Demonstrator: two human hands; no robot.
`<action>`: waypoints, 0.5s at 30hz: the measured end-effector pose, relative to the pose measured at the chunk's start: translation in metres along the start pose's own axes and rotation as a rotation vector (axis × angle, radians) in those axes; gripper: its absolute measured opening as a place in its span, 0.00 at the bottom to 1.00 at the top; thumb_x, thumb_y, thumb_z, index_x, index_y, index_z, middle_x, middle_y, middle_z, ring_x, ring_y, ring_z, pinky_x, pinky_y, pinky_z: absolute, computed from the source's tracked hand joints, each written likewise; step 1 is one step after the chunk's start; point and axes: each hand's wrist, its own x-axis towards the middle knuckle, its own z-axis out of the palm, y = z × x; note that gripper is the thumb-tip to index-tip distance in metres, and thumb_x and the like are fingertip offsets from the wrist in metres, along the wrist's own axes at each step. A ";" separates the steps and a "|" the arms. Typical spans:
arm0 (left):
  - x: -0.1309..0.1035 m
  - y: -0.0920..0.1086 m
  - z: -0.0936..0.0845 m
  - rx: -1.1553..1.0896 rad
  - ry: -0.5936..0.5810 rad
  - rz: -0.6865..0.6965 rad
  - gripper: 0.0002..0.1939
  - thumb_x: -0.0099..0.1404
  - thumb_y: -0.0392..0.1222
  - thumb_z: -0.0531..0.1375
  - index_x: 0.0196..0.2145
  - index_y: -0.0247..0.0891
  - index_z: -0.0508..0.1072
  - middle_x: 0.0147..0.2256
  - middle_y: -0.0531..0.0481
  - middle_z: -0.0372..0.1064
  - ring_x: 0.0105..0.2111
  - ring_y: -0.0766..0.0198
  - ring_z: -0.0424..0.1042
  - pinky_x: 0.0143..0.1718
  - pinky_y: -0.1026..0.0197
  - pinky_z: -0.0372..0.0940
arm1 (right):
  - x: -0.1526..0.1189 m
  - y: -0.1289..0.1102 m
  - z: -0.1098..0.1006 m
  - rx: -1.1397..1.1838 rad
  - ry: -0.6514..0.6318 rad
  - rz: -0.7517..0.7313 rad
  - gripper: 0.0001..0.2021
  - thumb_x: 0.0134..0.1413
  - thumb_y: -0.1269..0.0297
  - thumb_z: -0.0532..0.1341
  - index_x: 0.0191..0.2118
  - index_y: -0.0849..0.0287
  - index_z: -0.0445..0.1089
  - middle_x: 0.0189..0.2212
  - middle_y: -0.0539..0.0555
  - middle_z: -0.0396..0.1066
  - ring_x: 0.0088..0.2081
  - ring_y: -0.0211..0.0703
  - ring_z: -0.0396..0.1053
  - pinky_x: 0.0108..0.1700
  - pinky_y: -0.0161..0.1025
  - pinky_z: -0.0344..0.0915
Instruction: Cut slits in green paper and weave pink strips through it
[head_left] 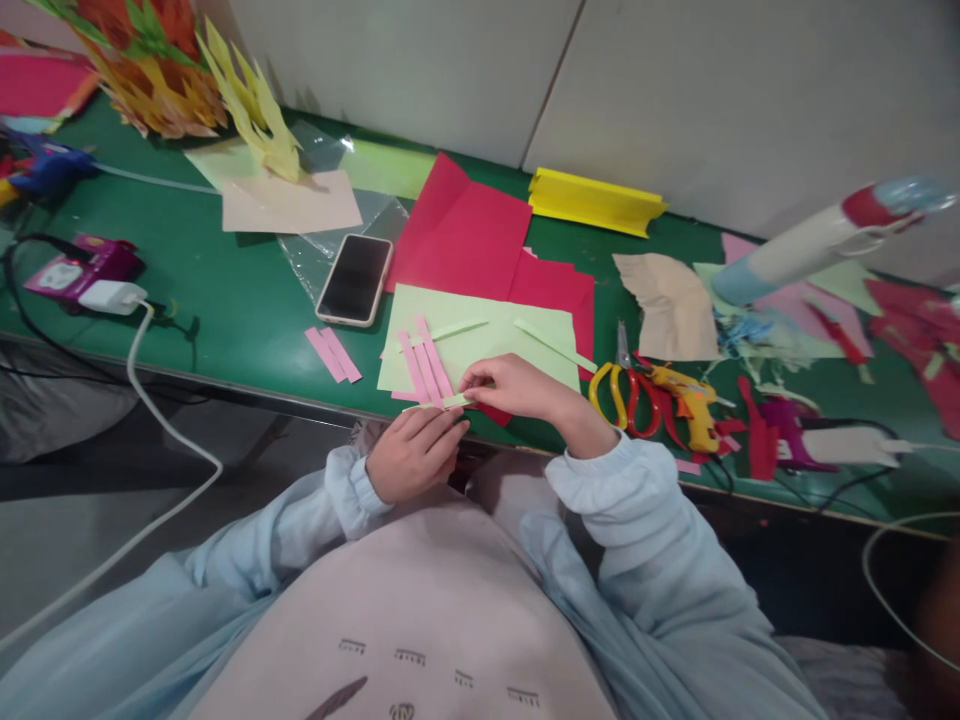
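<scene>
Pink paper strips (425,368) lie side by side over the lower left of a pale green sheet (487,345). A short green strip (454,401) crosses their lower ends at the table's front edge. My right hand (510,385) pinches the right end of that green strip. My left hand (417,452) rests just below, its fingers close together on the lower ends of the strips; its thumb is hidden. Two more green strips (553,346) lie loose on the sheet. Two short pink strips (333,355) lie left of it on the green table (247,320).
A phone (355,280) and red paper (465,225) lie behind the strips. To the right are scissors (624,385), a yellow glue gun (694,405) and a purple socket block (795,435) with cables. Paper flames (259,110) stand at the back left.
</scene>
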 end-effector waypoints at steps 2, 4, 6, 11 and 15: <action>0.000 0.000 0.000 0.016 0.016 -0.009 0.20 0.64 0.35 0.56 0.55 0.36 0.68 0.50 0.42 0.74 0.45 0.55 0.72 0.45 0.52 0.68 | 0.000 0.001 0.000 0.004 -0.005 0.001 0.07 0.54 0.72 0.61 0.37 0.61 0.77 0.31 0.53 0.79 0.33 0.40 0.74 0.36 0.33 0.64; 0.000 0.000 0.000 0.045 0.012 -0.018 0.18 0.64 0.35 0.57 0.52 0.36 0.70 0.49 0.42 0.75 0.44 0.55 0.72 0.44 0.52 0.69 | 0.000 0.002 0.000 0.007 -0.006 0.001 0.07 0.55 0.72 0.60 0.36 0.61 0.76 0.31 0.53 0.79 0.33 0.40 0.74 0.36 0.33 0.64; 0.001 0.000 0.000 0.069 0.002 -0.028 0.16 0.65 0.36 0.57 0.50 0.36 0.72 0.49 0.43 0.75 0.43 0.55 0.73 0.43 0.53 0.69 | 0.000 0.003 0.001 0.002 -0.005 -0.002 0.07 0.55 0.72 0.60 0.36 0.61 0.76 0.31 0.52 0.79 0.33 0.39 0.74 0.36 0.33 0.64; 0.001 0.003 0.000 0.040 -0.012 -0.016 0.17 0.64 0.35 0.58 0.51 0.35 0.71 0.48 0.44 0.76 0.43 0.54 0.71 0.43 0.51 0.68 | 0.003 0.005 0.003 -0.016 0.040 -0.003 0.07 0.55 0.72 0.61 0.37 0.61 0.77 0.32 0.53 0.79 0.35 0.40 0.75 0.37 0.33 0.64; 0.004 -0.002 -0.006 -0.048 -0.002 -0.045 0.17 0.63 0.34 0.58 0.50 0.36 0.70 0.47 0.44 0.76 0.44 0.55 0.70 0.45 0.51 0.66 | 0.004 0.007 0.004 -0.031 0.035 -0.013 0.07 0.55 0.71 0.61 0.37 0.60 0.77 0.33 0.53 0.79 0.36 0.40 0.75 0.38 0.33 0.64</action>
